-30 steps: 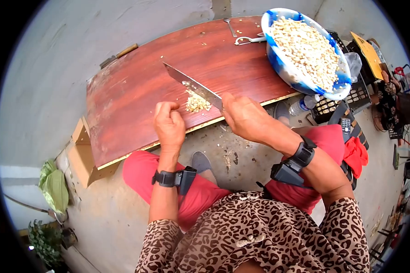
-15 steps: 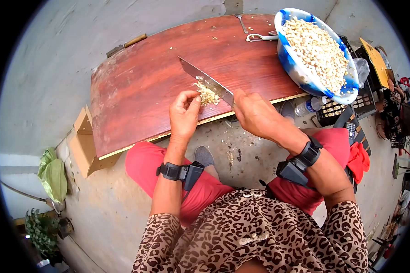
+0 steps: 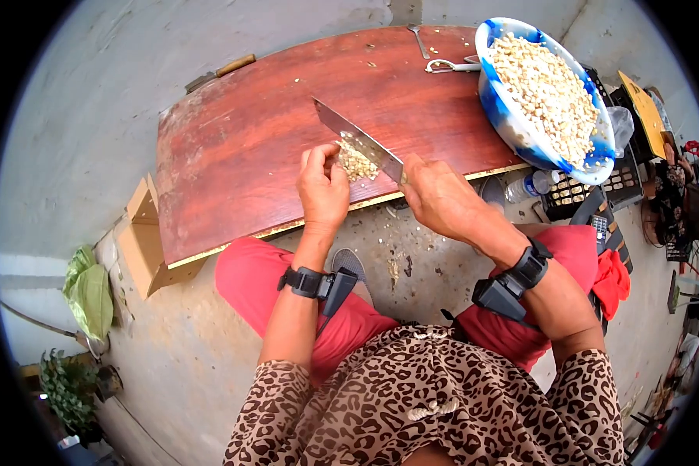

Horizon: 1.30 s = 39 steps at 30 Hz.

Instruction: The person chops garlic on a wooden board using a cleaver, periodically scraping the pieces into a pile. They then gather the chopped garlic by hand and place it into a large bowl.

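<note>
My right hand (image 3: pixel 443 194) is wrapped round the handle of a kitchen knife (image 3: pixel 359 140) with a broad metal blade. The blade slants up and left over the red wooden table (image 3: pixel 241 155), along the far side of a small heap of pale chopped bits (image 3: pixel 357 161). Just left of that heap is my left hand (image 3: pixel 323 186), its fingers curled in and closed near the table's front edge. What lies between those fingers, if anything, is hidden.
A blue and white basin (image 3: pixel 505 116) full of pale pieces stands at the table's right end. Near it lie a white-handled peeler (image 3: pixel 452 67) and a spoon (image 3: pixel 419 40). Another wooden-handled tool (image 3: pixel 235 65) rests on the back edge. A cardboard box (image 3: pixel 144 241) stands left.
My left hand has turned slightly and its fingers are curled in more beside the heap. The knife stays in my right hand at nearly the same slant. The whole view has shifted slightly.
</note>
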Each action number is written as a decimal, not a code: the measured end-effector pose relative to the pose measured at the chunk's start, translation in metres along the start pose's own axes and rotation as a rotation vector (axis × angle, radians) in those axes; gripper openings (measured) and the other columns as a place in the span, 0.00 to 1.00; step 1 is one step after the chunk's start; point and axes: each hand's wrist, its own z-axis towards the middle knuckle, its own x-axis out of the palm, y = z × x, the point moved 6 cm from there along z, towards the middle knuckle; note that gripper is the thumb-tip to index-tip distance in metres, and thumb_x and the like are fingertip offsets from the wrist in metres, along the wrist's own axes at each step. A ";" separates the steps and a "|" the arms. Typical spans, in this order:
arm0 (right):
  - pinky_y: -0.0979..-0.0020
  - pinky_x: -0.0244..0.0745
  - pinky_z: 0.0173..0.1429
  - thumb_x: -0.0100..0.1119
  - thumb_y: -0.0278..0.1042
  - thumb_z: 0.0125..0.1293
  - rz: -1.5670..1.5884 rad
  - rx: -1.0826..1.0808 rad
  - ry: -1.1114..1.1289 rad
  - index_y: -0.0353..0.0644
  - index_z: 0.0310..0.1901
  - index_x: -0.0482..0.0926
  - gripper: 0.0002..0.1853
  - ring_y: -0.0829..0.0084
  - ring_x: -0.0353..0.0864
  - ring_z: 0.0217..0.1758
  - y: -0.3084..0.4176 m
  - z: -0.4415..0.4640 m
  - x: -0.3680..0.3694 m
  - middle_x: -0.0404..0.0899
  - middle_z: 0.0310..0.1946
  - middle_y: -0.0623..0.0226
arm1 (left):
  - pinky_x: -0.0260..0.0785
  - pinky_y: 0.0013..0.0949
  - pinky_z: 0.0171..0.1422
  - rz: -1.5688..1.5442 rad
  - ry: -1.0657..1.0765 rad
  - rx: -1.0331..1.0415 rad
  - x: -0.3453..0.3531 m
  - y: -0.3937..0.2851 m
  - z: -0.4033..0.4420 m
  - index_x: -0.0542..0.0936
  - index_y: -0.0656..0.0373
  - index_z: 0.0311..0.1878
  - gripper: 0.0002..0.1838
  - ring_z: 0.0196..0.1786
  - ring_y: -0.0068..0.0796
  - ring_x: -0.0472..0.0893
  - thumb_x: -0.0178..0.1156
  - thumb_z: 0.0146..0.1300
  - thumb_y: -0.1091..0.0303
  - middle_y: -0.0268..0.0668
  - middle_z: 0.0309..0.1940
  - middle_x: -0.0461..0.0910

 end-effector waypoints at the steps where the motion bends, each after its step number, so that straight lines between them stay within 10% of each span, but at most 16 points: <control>1: 0.46 0.74 0.34 0.51 0.26 0.65 0.010 0.001 -0.003 0.29 0.36 0.70 0.07 0.37 0.80 0.30 -0.001 0.000 0.000 0.77 0.22 0.37 | 0.73 0.35 0.43 0.006 0.011 -0.035 0.001 0.000 0.002 0.77 0.65 0.44 0.09 0.37 0.33 0.80 0.62 0.61 0.74 0.42 0.39 0.76; 28: 0.45 0.74 0.33 0.54 0.27 0.64 0.031 0.063 -0.063 0.31 0.37 0.70 0.08 0.37 0.79 0.29 -0.004 -0.004 -0.010 0.77 0.21 0.38 | 0.64 0.45 0.54 0.419 0.077 0.238 0.011 -0.018 -0.003 0.79 0.60 0.38 0.09 0.47 0.47 0.74 0.55 0.52 0.80 0.43 0.38 0.76; 39: 0.47 0.75 0.38 0.52 0.22 0.59 -0.131 -0.042 -0.035 0.34 0.41 0.68 0.08 0.41 0.79 0.33 0.001 -0.016 0.009 0.75 0.35 0.43 | 0.65 0.45 0.54 0.381 0.097 0.140 0.001 -0.025 -0.011 0.79 0.61 0.40 0.08 0.47 0.47 0.73 0.60 0.55 0.76 0.43 0.40 0.76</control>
